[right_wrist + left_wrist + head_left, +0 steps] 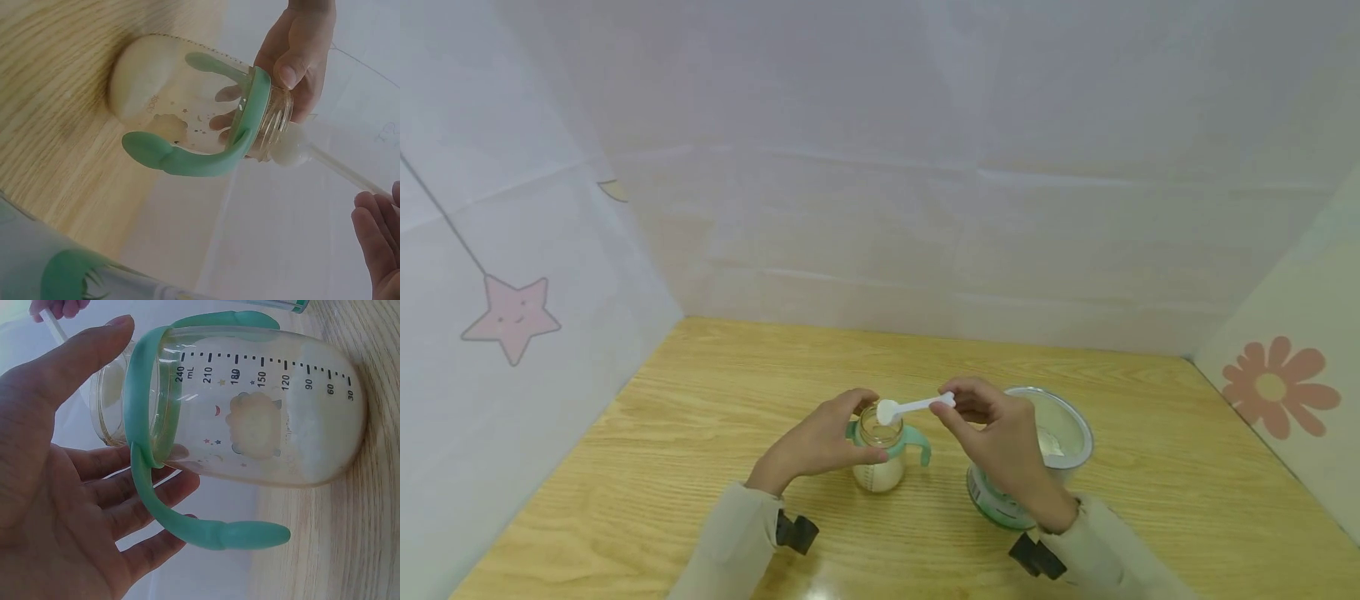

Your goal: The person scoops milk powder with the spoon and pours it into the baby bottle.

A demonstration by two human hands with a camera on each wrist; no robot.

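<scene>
A clear baby bottle (pixel 880 477) with a mint-green collar and two handles stands upright and uncapped on the table. White powder or milky liquid fills its bottom, near the 90 mark on the scale (pixel 265 359) in the left wrist view. My left hand (pixel 823 439) holds the bottle round its neck, thumb on the near side and fingers behind. My right hand (pixel 1003 433) pinches the handle end of a white measuring scoop (pixel 917 406). The bowl of the scoop (pixel 289 147) is right at the bottle's mouth, with white powder in it in the head view.
An open formula tin (pixel 1000 502) with a silvery rim stands tilted-looking beneath and beside my right forearm, powder (pixel 1048 442) inside. The wooden table (pixel 647 467) meets pale cloth walls (pixel 925 208) at the back and sides. Black wrist cameras (pixel 797 533) sit on both sleeves.
</scene>
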